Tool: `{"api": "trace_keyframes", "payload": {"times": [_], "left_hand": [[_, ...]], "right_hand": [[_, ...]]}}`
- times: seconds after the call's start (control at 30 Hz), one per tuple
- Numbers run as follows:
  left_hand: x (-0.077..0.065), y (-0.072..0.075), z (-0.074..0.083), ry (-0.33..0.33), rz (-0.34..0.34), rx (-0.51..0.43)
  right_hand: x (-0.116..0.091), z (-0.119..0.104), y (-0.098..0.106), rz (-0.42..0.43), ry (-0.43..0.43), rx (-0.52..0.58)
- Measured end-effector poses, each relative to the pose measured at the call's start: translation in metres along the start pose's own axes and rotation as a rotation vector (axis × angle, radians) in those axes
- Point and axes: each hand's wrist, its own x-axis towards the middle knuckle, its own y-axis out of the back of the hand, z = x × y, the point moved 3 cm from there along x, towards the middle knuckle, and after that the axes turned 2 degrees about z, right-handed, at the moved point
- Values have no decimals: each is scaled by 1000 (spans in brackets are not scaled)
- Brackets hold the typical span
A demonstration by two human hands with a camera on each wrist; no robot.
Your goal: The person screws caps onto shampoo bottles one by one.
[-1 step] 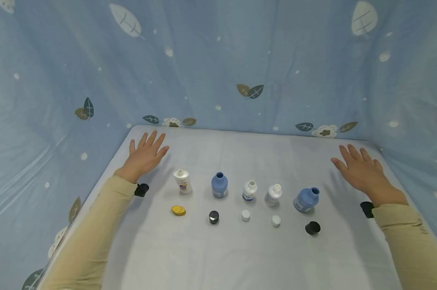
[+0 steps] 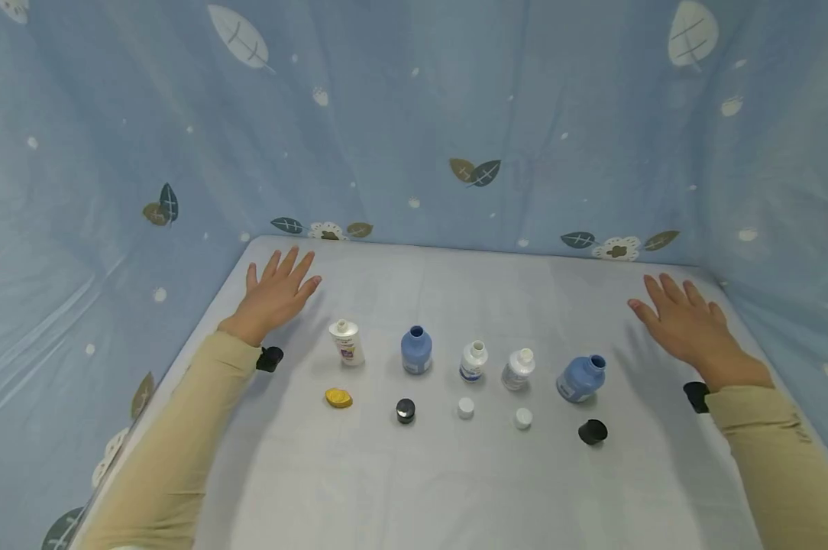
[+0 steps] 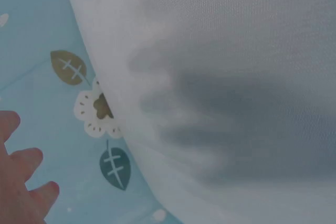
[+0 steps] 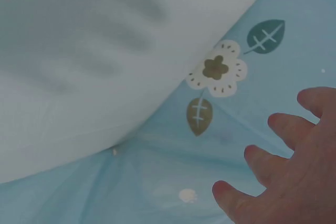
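Note:
My left hand (image 2: 270, 300) hovers with spread fingers over the table's far left, holding nothing. Out on the right, my right hand (image 2: 689, 328) is likewise raised, fingers apart and nothing in it. Between them stand several uncapped bottles in a row: a white flat bottle (image 2: 347, 345) nearest the left hand, a blue bottle (image 2: 416, 353), a small white bottle (image 2: 472, 363), another small white bottle (image 2: 517, 371) and a second blue bottle (image 2: 579, 380). In front lie a yellow cap (image 2: 338, 398), a black cap (image 2: 405, 411), two white caps (image 2: 465, 408) and another black cap (image 2: 593, 432).
A white cloth covers the table (image 2: 359, 481). Blue leaf-patterned curtain (image 2: 386, 107) hangs behind it and at both sides. Each wrist carries a black strap mount (image 2: 270, 359). Hand shadows fall on the white cloth (image 3: 157, 3) in both wrist views.

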Motion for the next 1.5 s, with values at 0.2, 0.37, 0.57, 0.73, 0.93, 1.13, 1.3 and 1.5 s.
{"api": "trace_keyframes", "payload": {"times": [0.2, 0.37, 0.57, 0.73, 0.93, 1.13, 1.3, 1.5], "left_hand": [[-1, -1, -1, 6, -18, 1], [-3, 0, -1, 15, -23, -8], [-2, -1, -2, -29, 76, -12], [-8, 3, 1, -80, 271, -91], [-32, 7, 13, -69, 233, -267], [-51, 8, 25, -79, 129, -553], [-59, 0, 34, -109, -60, -743], [-65, -14, 39, -131, -195, -858]], "right_hand": [[0, -1, 1, 2, 9, 0], [1, -2, 1, 8, 16, -6], [3, 0, 2, 29, 42, -18], [0, -8, 7, 121, 69, 11], [-24, -27, 17, 364, -24, 225], [-46, -61, 21, 561, -52, 431], [-57, -97, 17, 598, 40, 576], [-58, -142, 7, 586, 174, 780]]}}
